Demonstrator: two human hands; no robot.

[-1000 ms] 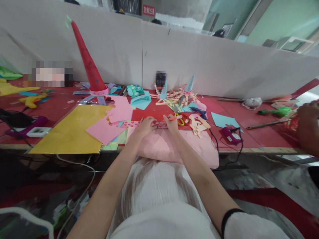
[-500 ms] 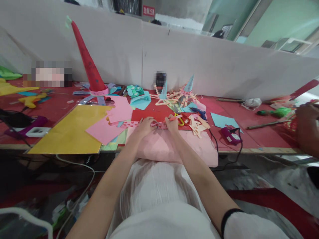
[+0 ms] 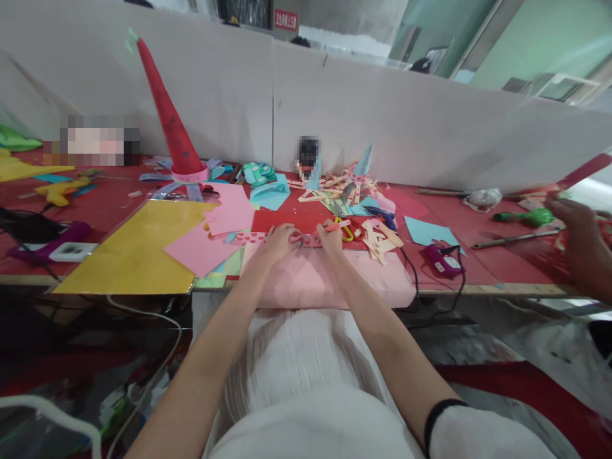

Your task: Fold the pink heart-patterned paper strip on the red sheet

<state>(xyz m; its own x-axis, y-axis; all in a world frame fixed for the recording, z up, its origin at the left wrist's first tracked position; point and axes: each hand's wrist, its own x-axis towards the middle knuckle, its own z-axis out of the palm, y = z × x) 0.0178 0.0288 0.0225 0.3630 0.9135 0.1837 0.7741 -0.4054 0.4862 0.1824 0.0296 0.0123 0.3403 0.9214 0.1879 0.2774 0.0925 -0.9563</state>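
A pink paper strip with red spots (image 3: 251,237) lies lengthwise in front of me, across red paper. My left hand (image 3: 281,240) holds it down, fingers bent and close together on the strip. Close by on the right, my right hand (image 3: 331,237) grips a pinkish-orange marker (image 3: 340,225); its tip is hidden by the fingers. Beneath my wrists a pale pink sheet (image 3: 306,287) hangs over the table edge. Yellow-handled scissors (image 3: 351,231) and cut pale paper strips (image 3: 380,239) lie just right of my right hand.
Left are a yellow sheet (image 3: 138,248), pink paper (image 3: 229,210) and a tall red cone (image 3: 167,105). A small blue cone (image 3: 364,160) stands at the back. A purple box with a black cord (image 3: 442,261) is right. Another person's hand (image 3: 581,236) reaches in at far right.
My hands stay almost in place on the strip. The pale pink sheet's hanging edge sits slightly higher. At far right the other person's hand has shifted a little.
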